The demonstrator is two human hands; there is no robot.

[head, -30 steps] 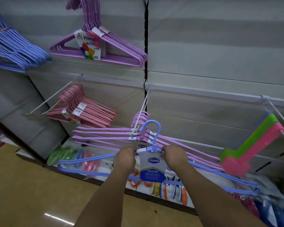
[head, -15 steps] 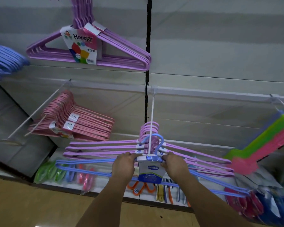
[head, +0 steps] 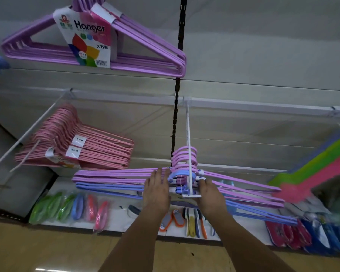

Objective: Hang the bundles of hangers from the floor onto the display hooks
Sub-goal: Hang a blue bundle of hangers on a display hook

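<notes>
1. The blue hanger bundle (head: 114,190) hangs with its hook loop (head: 182,174) over the white display hook (head: 188,154), in front of the purple hanger bundles (head: 116,173) already on that peg.
2. The left hand (head: 155,191) lies flat, fingers straight, pressing on the bundle's shoulder just left of the loop.
3. The right hand (head: 209,195) rests on the right shoulder; whether its fingers curl round the hangers I cannot tell.
4. To finish well, push evenly with both hands so the loop slides back along the peg without twisting.
5. Keep the blue arms level with the purple ones, so they do not snag.
6. Let go only once the loop sits well behind the peg's front tip (head: 190,196).
</notes>
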